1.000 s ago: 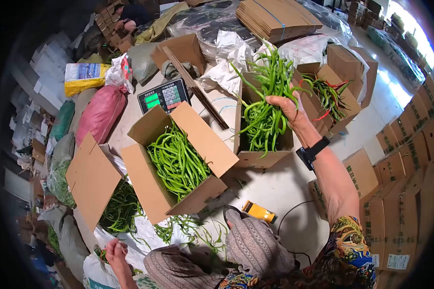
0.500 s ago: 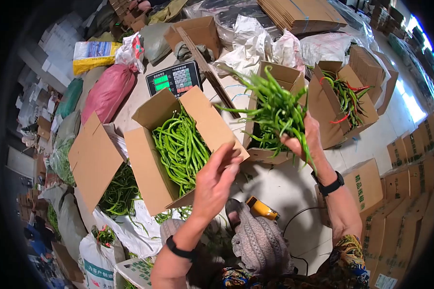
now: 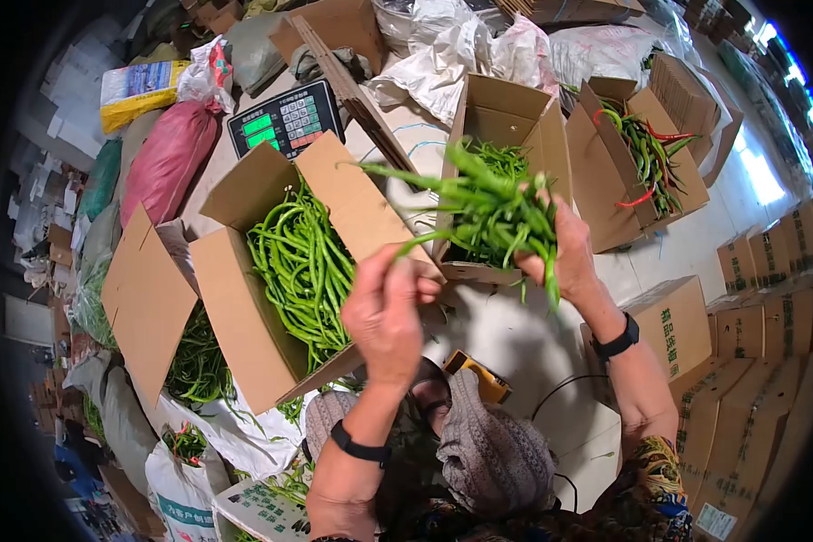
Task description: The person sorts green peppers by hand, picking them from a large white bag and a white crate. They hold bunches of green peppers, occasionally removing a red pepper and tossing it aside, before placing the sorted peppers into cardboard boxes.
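- Green chilli bunch (image 3: 492, 212) sat clamped in the right hand (image 3: 565, 257), above the middle box (image 3: 506, 117).
- Left hand (image 3: 384, 307) pinched one stem (loosely curled) — stray pods could slip floorward, since the bunch splayed wide.

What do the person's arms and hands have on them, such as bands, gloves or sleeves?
Both hands are bare, without gloves. The left hand has a black band at the wrist, the right hand a black watch-like band. A colourful patterned sleeve covers the right upper arm.
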